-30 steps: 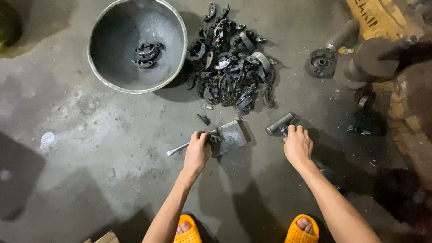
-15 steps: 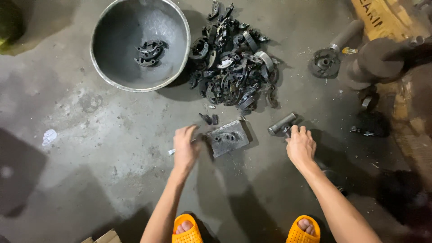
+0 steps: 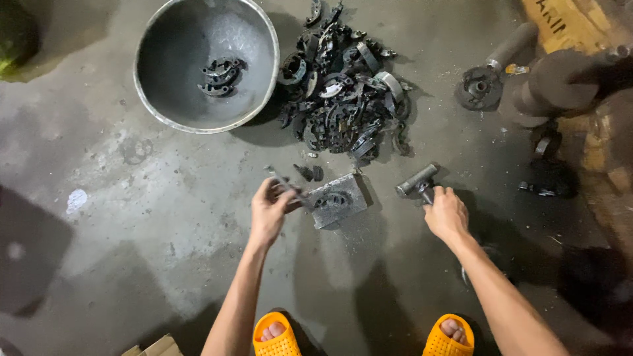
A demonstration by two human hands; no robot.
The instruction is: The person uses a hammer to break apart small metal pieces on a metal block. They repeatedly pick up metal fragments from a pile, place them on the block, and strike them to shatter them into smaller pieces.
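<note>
Bowl: a wide grey metal bowl (image 3: 206,62) stands on the concrete floor (image 3: 119,198) near the far edge, with a few dark curved metal parts (image 3: 221,74) lying inside it.

Pile: just right of the bowl lies a heap of dark curved scrap parts (image 3: 343,86), with two small loose pieces (image 3: 310,173) on the floor between the heap and the block.

Left hand: the left hand (image 3: 269,211) is curled about a thin metal rod (image 3: 285,186), fingers closed on its lower end; the rod's tip points up and away to the left, beside the block.

Block: a flat grey metal block (image 3: 337,201) lies on the floor between the two hands, with a dark curved part (image 3: 331,198) resting on its top face.

Right hand: the right hand (image 3: 447,214) is closed round the handle of a hammer (image 3: 417,180), whose cylindrical head rests low, just right of the block.

Far right: a dark round wheel-like part (image 3: 478,86) and heavy cylindrical machine pieces (image 3: 554,82) sit near the floor's right edge.

Feet: orange sandals (image 3: 277,336) show at the near edge.

Risk: the left fingers lie close to the block, so a hammer blow that glances off could likely catch them; the curved part sits loose and might jump or throw a chip; toes are bare.
</note>
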